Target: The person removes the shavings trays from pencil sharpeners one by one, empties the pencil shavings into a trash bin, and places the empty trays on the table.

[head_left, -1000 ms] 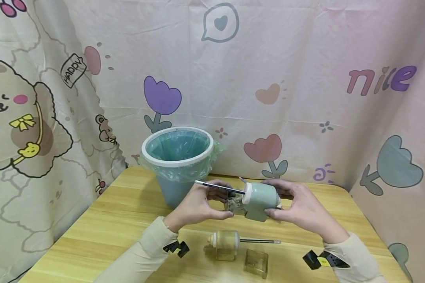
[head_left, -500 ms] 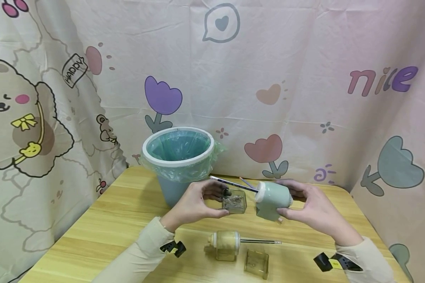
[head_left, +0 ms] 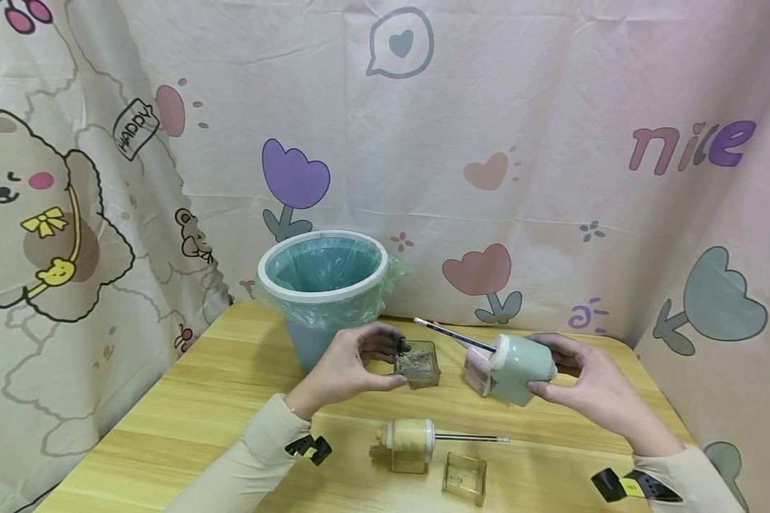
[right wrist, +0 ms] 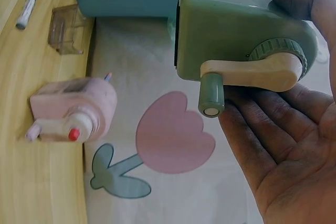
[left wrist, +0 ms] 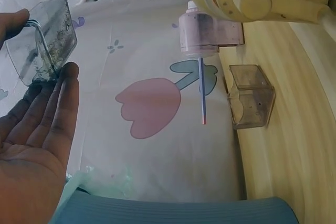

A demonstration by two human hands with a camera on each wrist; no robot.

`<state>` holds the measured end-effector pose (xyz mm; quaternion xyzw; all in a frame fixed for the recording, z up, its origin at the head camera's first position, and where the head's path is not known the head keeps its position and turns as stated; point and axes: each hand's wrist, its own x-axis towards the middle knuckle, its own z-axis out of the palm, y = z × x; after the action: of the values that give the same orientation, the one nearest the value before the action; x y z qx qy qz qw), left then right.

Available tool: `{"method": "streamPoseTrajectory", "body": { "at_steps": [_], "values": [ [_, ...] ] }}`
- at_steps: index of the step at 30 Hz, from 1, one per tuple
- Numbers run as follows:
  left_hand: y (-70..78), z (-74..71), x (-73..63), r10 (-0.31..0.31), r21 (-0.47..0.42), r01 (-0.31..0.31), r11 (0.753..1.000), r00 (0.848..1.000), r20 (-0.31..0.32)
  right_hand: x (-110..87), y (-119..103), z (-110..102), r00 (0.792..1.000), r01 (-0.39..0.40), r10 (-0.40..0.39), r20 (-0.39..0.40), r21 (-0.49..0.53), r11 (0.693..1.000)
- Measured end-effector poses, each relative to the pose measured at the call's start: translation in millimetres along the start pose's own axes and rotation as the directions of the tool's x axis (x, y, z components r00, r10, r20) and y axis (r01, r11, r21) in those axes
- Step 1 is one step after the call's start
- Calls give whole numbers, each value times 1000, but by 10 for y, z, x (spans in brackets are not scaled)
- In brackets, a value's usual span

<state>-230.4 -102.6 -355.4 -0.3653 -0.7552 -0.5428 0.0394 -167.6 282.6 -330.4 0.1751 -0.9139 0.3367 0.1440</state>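
Note:
My left hand (head_left: 353, 367) pinches a clear shavings drawer (head_left: 418, 363) between thumb and fingers; pencil shavings lie in it. To its right, my right hand (head_left: 593, 385) grips a green crank pencil sharpener (head_left: 520, 367), with a dark pencil (head_left: 455, 333) sticking out of its front. A gap separates drawer and sharpener. The sharpener's crank (right wrist: 252, 72) shows in the right wrist view. Partly hidden behind it stands a pink sharpener (head_left: 477, 370). Nearer me lies a yellow sharpener (head_left: 411, 445) with a pencil (head_left: 471, 437) in it, and a loose clear drawer (head_left: 465, 479) beside it.
A blue-grey bin (head_left: 308, 345) with a white rim and green plastic liner stands at the table's back left. Another clear drawer (right wrist: 65, 30) sits by the table's back edge. A patterned curtain (head_left: 552, 85) hangs behind the wooden table (head_left: 186, 406).
The drawer has come out of the green sharpener. My right hand has moved right with the sharpener, uncovering the pink one; my left hand has shifted slightly left with the drawer.

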Motion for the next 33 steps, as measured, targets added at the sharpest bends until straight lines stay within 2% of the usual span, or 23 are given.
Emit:
{"method": "streamPoseTrajectory", "body": {
  "at_steps": [10,24,33],
  "values": [
    [-48,-48,-16,-27,13,27,1000,1000,-10,-95,192,-37,998,-61,62,12,-14,998],
    [-70,-136,-58,-73,35,75,997,996,-41,-227,524,-50,991,-131,130,25,40,991],
    [-59,-164,-79,-96,49,99,994,993,-64,-326,816,-86,978,-205,203,49,53,977]
  ]
}}
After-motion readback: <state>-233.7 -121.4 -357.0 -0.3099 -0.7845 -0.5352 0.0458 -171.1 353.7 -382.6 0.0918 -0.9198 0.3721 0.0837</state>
